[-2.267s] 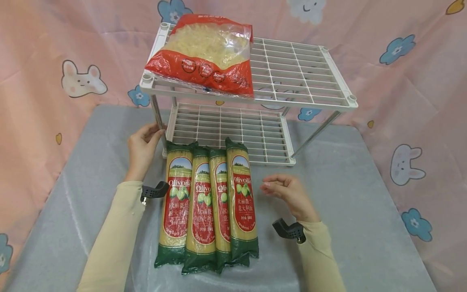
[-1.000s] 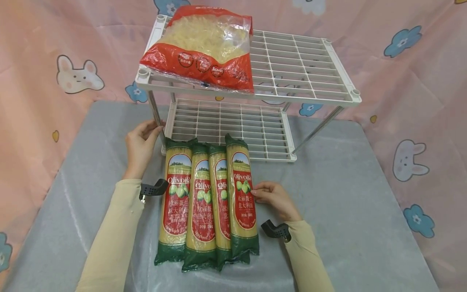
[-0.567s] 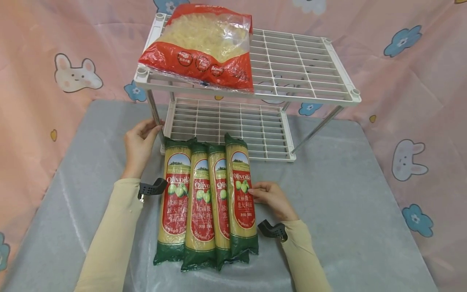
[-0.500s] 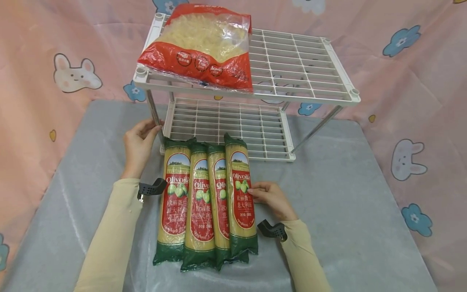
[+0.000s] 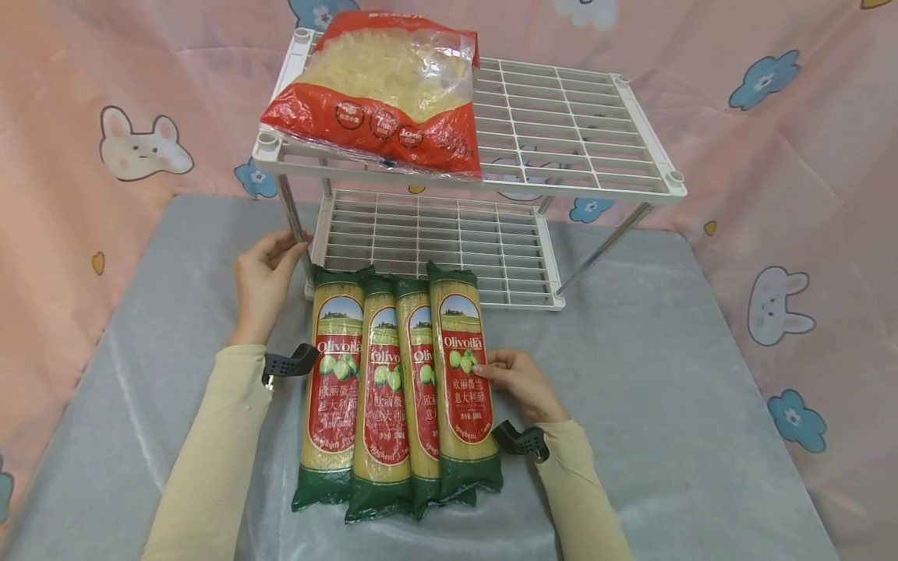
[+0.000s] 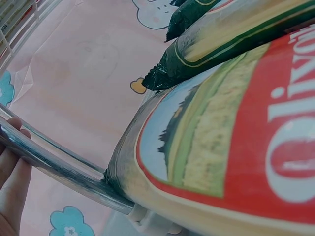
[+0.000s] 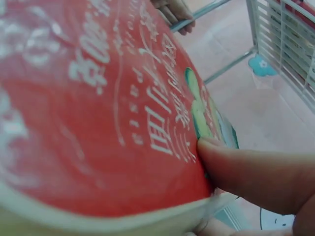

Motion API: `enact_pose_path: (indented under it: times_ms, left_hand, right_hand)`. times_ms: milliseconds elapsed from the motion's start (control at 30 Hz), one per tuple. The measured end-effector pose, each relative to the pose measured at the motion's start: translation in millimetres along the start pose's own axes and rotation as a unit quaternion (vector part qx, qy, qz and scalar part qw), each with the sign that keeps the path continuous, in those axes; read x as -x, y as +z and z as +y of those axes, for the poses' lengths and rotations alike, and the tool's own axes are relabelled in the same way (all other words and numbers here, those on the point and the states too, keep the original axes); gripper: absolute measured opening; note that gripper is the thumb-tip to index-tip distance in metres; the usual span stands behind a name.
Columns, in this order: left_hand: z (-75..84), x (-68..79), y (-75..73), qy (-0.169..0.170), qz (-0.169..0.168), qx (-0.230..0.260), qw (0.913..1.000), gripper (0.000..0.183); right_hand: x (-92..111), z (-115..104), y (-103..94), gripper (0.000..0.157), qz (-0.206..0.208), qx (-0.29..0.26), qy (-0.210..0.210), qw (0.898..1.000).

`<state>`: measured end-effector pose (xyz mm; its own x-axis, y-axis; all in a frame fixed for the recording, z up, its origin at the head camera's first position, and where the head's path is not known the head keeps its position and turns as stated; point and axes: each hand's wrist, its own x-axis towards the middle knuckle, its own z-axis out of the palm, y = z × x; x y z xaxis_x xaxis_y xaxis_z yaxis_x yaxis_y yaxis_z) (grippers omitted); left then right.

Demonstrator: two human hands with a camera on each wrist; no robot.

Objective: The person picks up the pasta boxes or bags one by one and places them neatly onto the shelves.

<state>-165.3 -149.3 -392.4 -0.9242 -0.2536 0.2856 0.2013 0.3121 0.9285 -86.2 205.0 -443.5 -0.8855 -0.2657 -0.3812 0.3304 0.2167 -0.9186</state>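
Observation:
Several spaghetti packs with green ends and red labels lie side by side before the rack. My right hand [image 5: 528,383] holds the right edge of the rightmost spaghetti pack [image 5: 463,389]. In the right wrist view the thumb [image 7: 256,172] presses on the label side, with other fingers partly visible below the edge. My left hand [image 5: 263,280] grips the front left metal post [image 5: 291,209] of the white rack [image 5: 575,191]. The left wrist view shows fingers behind that post, near the top of the leftmost spaghetti pack [image 6: 206,132].
A red bag of pale pasta [image 5: 393,86] lies on the left of the rack's upper shelf. Below it, the lower shelf [image 5: 435,234] sits just beyond the packs' top ends. A grey cloth [image 5: 652,374] covers the table, and a pink patterned curtain [image 5: 828,195] hangs behind.
My right hand has moved left from beside the packs and taken hold of the rightmost spaghetti pack. That pack's lower end has shifted slightly right. The left hand stays on the post.

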Motion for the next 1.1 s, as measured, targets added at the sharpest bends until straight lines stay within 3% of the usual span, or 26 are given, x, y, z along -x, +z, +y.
enact_pose_path:
  times_ms: [267,467,600,800,1100]
  left_hand:
    - [-0.4,0.6,-0.1,0.003,0.000,-0.004,1.0000,0.024]
    - [-0.9,1.0,0.2,0.003,0.000,-0.007,1.0000,0.024]
    - [0.0,1.5,0.0,0.004,0.000,-0.006,1.0000,0.024]
    - [0.0,1.1,0.3,0.003,0.001,-0.003,1.0000,0.024]
    - [-2.4,-0.4,0.6,0.004,0.002,0.001,1.0000,0.024]
  right_hand:
    - [0.6,4.4,-1.0,0.022,-0.033,-0.003,0.007,0.999]
    - [3.9,1.5,-2.1,0.014,-0.008,-0.047,-0.001,0.999]
    - [8.0,-4.6,-1.0,0.018,0.010,-0.056,-0.005,0.998]
    - [14.2,-13.4,3.4,0.032,0.032,-0.057,-0.013,0.998]
    - [20.0,-25.1,9.3,0.032,0.043,-0.034,-0.029,0.998]
